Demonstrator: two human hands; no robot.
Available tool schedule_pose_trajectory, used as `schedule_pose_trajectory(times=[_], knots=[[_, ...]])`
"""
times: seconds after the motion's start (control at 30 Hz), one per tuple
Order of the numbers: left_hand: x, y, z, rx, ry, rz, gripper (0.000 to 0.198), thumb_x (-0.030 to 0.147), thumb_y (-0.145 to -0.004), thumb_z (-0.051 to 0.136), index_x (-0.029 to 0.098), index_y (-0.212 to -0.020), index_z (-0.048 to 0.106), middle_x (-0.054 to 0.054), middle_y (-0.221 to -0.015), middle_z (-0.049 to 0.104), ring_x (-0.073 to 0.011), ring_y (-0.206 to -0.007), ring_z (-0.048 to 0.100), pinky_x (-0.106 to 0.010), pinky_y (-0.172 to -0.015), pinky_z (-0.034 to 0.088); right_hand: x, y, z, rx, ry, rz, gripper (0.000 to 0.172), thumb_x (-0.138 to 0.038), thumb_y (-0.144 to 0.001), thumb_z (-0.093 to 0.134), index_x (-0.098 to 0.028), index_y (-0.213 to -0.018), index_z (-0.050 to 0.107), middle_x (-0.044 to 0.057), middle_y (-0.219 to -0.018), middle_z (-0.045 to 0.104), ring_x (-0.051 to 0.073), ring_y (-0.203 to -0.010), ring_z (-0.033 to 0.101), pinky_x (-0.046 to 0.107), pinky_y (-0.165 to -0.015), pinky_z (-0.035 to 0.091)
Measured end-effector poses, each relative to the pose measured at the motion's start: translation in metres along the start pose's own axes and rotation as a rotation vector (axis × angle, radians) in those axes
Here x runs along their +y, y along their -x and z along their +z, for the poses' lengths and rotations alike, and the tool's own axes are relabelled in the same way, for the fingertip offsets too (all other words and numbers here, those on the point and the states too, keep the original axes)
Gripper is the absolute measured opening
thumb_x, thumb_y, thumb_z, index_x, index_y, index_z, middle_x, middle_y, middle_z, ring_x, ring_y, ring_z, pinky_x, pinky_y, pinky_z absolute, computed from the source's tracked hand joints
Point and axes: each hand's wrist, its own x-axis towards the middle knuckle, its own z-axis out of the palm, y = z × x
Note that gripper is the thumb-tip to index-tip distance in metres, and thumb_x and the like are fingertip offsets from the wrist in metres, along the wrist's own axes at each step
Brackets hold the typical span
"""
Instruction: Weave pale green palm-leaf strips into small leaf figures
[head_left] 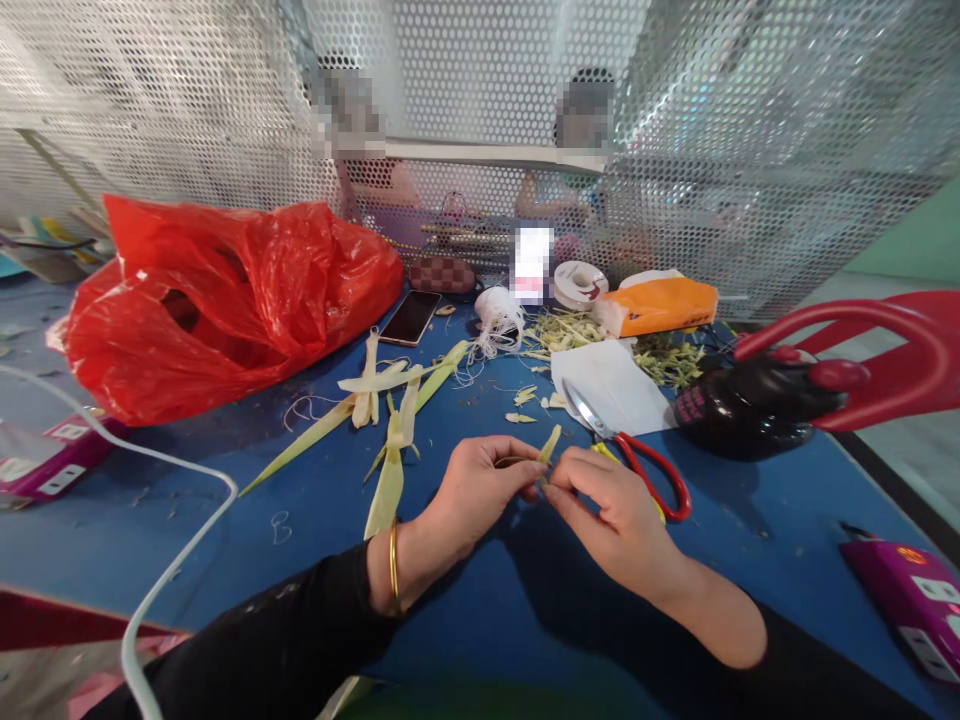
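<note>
Near the middle of the blue table [465,640], my left hand [487,485] pinches a small yellow-green leaf piece [551,443] between thumb and fingers. My right hand [611,505] meets it from the right, its thumb and forefinger closed on the lower end of the same piece. Red-handled scissors [660,480] lie just behind my right hand, their blades on a white paper [611,385]. Long pale leaf strips [386,490] lie crossed to the left of my left hand. Small leaf scraps [521,417] are scattered beyond my fingers.
A red plastic bag [247,300] fills the back left, beside a phone [410,318]. White string [500,315], a tape roll [580,285] and an orange packet [664,302] stand behind. A dark pot [742,410] is right; a white cable [187,550] crosses the left.
</note>
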Motion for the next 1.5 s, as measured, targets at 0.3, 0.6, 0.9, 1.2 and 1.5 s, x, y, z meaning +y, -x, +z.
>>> schedule_pose_trajectory(times=[0.3, 0.6, 0.9, 1.2, 1.5], knots=[[0.001, 0.001, 0.003, -0.123, -0.062, -0.044, 0.023, 0.016, -0.076, 0.058, 0.013, -0.098, 0.064, 0.002, -0.064, 0.06, -0.0089, -0.053, 0.055, -0.022, -0.056, 0.046, 0.004, -0.002, -0.009, 0.297, 0.052, 0.107, 0.006, -0.021, -0.089, 0.054, -0.02, -0.086, 0.06, 0.005, -0.086, 0.06, 0.02, -0.083, 0.058, 0.033, -0.076, 0.044], [-0.001, 0.002, 0.003, -0.138, -0.215, 0.032, 0.052, 0.01, -0.076, 0.049, 0.016, -0.128, 0.044, 0.0, -0.072, 0.066, -0.0102, -0.052, 0.056, -0.022, -0.052, 0.045, 0.012, -0.007, -0.01, 0.055, -0.069, 0.243, 0.006, -0.024, -0.079, 0.067, -0.021, -0.075, 0.063, 0.003, -0.089, 0.062, 0.02, -0.087, 0.06, 0.033, -0.078, 0.047], [-0.002, 0.005, 0.001, -0.124, -0.503, 0.128, 0.063, 0.009, -0.073, 0.047, 0.022, -0.135, 0.04, 0.002, -0.074, 0.069, -0.0135, -0.058, 0.061, -0.023, -0.058, 0.047, 0.011, -0.005, -0.005, -0.025, -0.099, 0.272, 0.009, -0.018, -0.082, 0.059, -0.02, -0.074, 0.063, 0.001, -0.076, 0.062, 0.017, -0.071, 0.062, 0.028, -0.062, 0.049], [0.0, 0.004, 0.003, -0.135, -0.298, 0.169, 0.053, 0.011, -0.079, 0.049, 0.019, -0.132, 0.044, 0.003, -0.07, 0.064, -0.0113, -0.059, 0.059, -0.023, -0.064, 0.048, 0.009, -0.004, -0.003, -0.017, -0.32, 0.427, 0.007, -0.017, -0.077, 0.056, -0.02, -0.078, 0.063, 0.001, -0.071, 0.07, 0.018, -0.068, 0.068, 0.028, -0.061, 0.052], [-0.001, 0.0, 0.0, -0.202, -0.136, 0.148, 0.051, 0.015, -0.081, 0.052, 0.018, -0.131, 0.042, 0.001, -0.072, 0.065, -0.0129, -0.063, 0.061, -0.026, -0.067, 0.049, 0.012, -0.008, -0.007, 0.012, -0.539, 0.526, 0.008, -0.019, -0.078, 0.057, -0.017, -0.075, 0.065, 0.0, -0.065, 0.067, 0.014, -0.062, 0.063, 0.025, -0.059, 0.049]])
